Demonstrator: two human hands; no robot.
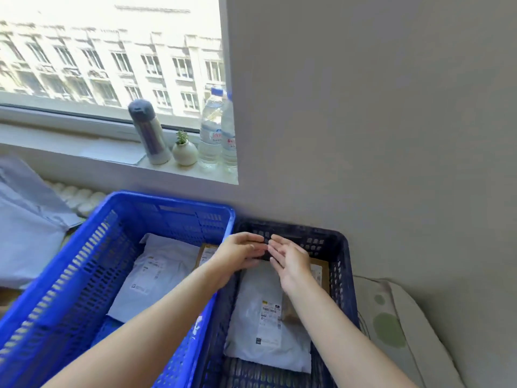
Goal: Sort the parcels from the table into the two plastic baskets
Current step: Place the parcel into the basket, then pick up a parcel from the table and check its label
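Observation:
Two plastic baskets stand side by side by the wall: a bright blue basket [70, 264] on the left and a dark navy basket [342, 264] on the right. A white mailer [156, 275] lies in the blue one, with a brown parcel [207, 252] at its far right corner. In the navy basket lies a white mailer [268, 312] over a brown parcel [319, 271]. My left hand [240, 250] and my right hand [291, 261] hover above the far end of the navy basket, fingers straight, fingertips almost meeting, holding nothing.
Grey mailers [25, 225] lie piled at the left. On the window sill stand a grey flask [148, 133], a small potted plant [184, 149] and two water bottles [218, 130]. A cushion with green dots [391, 323] lies right of the navy basket.

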